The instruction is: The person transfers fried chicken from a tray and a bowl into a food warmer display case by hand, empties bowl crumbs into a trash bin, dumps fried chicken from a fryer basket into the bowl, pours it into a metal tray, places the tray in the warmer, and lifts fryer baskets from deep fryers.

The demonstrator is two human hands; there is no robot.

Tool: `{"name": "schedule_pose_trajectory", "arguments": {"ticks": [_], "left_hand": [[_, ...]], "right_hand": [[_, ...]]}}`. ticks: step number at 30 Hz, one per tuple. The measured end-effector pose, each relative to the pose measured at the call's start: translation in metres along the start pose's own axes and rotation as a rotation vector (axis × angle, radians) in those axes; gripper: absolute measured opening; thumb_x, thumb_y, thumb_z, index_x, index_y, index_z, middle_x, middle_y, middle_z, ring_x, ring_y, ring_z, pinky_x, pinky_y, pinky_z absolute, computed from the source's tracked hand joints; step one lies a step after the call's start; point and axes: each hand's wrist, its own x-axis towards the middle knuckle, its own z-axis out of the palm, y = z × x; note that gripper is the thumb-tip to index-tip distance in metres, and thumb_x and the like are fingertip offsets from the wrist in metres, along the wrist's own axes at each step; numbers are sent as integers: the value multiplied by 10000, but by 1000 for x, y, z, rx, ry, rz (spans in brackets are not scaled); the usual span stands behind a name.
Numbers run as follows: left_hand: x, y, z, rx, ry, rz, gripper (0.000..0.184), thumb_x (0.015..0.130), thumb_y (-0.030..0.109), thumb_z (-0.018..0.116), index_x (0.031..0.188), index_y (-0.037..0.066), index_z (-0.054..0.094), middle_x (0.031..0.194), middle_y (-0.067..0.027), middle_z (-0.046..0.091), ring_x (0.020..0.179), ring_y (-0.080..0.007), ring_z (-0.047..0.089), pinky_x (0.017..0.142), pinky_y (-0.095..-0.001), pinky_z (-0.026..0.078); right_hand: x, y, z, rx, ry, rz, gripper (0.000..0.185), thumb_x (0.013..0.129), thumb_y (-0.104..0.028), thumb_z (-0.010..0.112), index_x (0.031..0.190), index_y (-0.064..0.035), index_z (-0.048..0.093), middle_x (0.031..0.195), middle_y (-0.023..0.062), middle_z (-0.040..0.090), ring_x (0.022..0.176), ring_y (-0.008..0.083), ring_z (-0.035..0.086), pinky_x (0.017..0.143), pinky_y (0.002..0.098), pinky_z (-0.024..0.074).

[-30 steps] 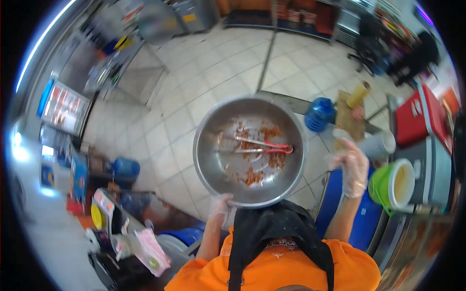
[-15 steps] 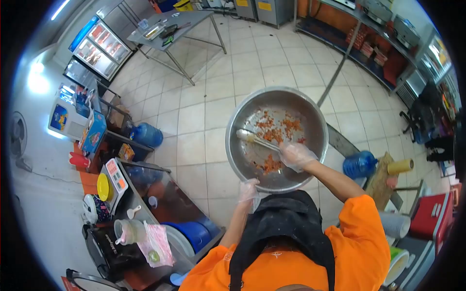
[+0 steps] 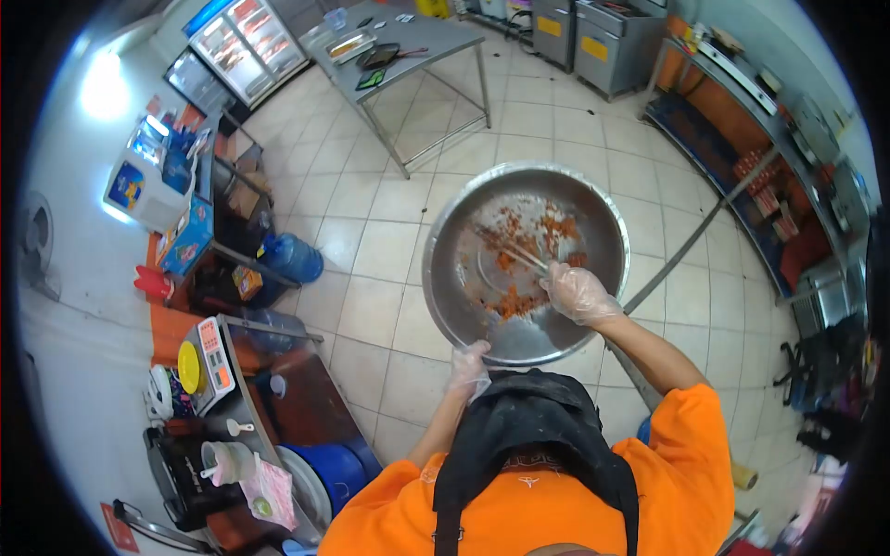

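A large round steel bowl [image 3: 436, 269] is in front of my body, with bits of orange-red chopped food [image 3: 559, 227] scattered over its bottom. My right hand [image 3: 581, 294], in a clear plastic glove, is closed around metal tongs [image 3: 527, 257] inside the bowl. The tongs' far ends point left and are blurred among the food. At the bowl's near left edge, my left hand [image 3: 470, 369], also gloved, grips the rim with the thumb on top. Its other fingers are hidden.
A steel table [image 3: 422, 42] with trays and a pan stands beyond the bowl. On the left, a side counter [image 3: 269, 435] carries a scale [image 3: 215, 357] and a pink-and-white bag [image 3: 269, 491]. A blue bucket [image 3: 343, 473] sits beside it. Blue water bottles [image 3: 295, 259] and a shelf rack line the sides.
The tongs' tips have swung from the bowl's left side into the food, and a pale end seen before is now blurred. My view has turned left. My left hand stays on the rim.
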Motion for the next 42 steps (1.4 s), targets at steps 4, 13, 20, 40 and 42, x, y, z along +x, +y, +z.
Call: {"name": "schedule_pose_trajectory", "arguments": {"ticks": [4, 13, 20, 40, 42], "left_hand": [[80, 29, 12, 112, 249, 301, 203, 750, 56, 664, 940, 11, 611, 850, -56, 628, 782, -178, 595, 746, -328, 485], [311, 145, 19, -60, 264, 315, 247, 765, 19, 659, 1000, 38, 586, 877, -39, 620, 786, -153, 595, 729, -317, 508], [479, 226, 76, -107, 169, 168, 331, 761, 28, 661, 1078, 32, 563, 934, -51, 617, 822, -165, 595, 753, -318, 494], [932, 401, 340, -96, 124, 107, 338, 797, 132, 666, 1079, -42, 600, 995, -100, 626, 951, -228, 597, 897, -349, 455], [983, 422, 365, -185, 135, 103, 374, 802, 107, 651, 1134, -40, 566, 1049, -108, 608, 953, -224, 604, 871, -357, 484]], "right_hand": [[79, 40, -37, -26, -26, -330, 147, 900, -147, 481, 905, -4, 513, 760, 198, 589, 658, 346, 662, 559, 457, 537], [360, 89, -94, 163, 237, -169, 183, 915, -189, 534, 1052, -67, 531, 920, 201, 622, 733, 410, 641, 642, 516, 514], [483, 193, -131, 87, 227, -60, 237, 897, -216, 550, 1109, -115, 583, 948, 165, 634, 805, 372, 648, 681, 494, 520], [856, 529, -223, -106, 55, 161, 460, 881, -174, 509, 1340, -168, 487, 936, 175, 670, 754, 370, 665, 659, 489, 544], [909, 564, -223, -52, 177, 45, 542, 855, -153, 526, 1386, -210, 434, 964, 178, 664, 734, 371, 664, 655, 486, 549]]}}
